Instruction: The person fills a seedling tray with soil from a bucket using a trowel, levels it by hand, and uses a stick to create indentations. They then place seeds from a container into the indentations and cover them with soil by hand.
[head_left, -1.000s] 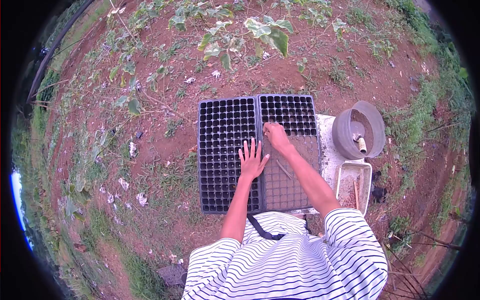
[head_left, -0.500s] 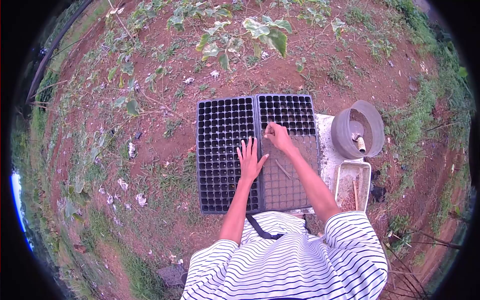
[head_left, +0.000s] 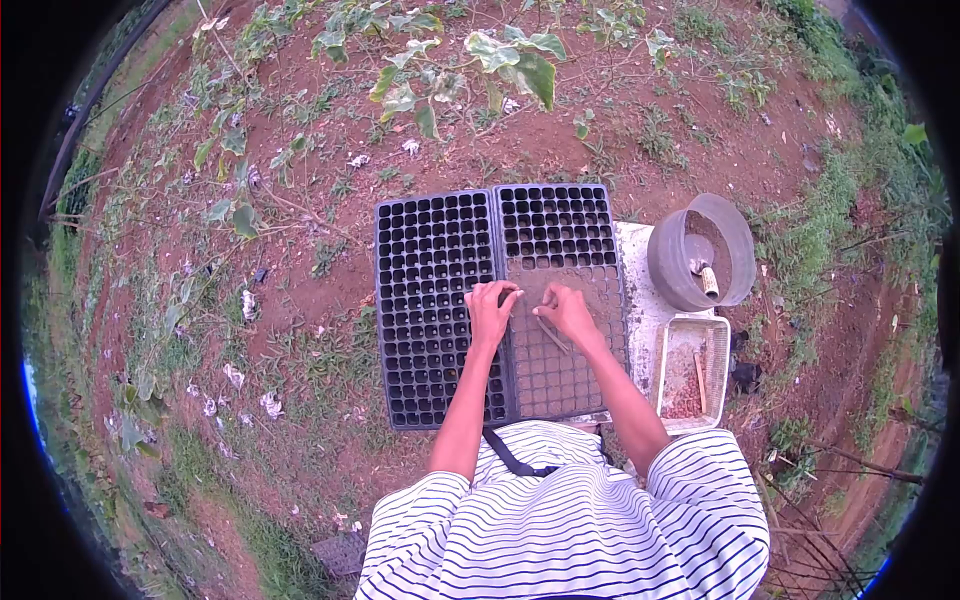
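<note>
Two black seedling trays lie side by side. In the left seedling tray (head_left: 430, 310) the cells look dark and unfilled. The right seedling tray (head_left: 557, 235) has brown soil (head_left: 560, 385) over its middle and near cells, with dark open cells at its far end. My left hand (head_left: 489, 310) is over the inner edges of the trays, fingers bent and thumb drawn in. Above the soil, my right hand (head_left: 568, 312) has its fingertips pinched together. Anything between the fingers of either hand is too small to see. A thin stick (head_left: 554, 338) lies on the soil beside my right hand.
Right of the trays, a grey round tub (head_left: 665, 265) holds soil and a handled tool (head_left: 708, 281). Nearer me, a white plastic basket (head_left: 663, 375) contains small reddish pieces and a flat stick (head_left: 699, 383). Leafy plants (head_left: 515, 62) grow beyond the trays on reddish ground.
My left hand has gone from flat with spread fingers to curled fingers. My right hand has moved nearer to me over the soil. The whole view has shifted slightly.
</note>
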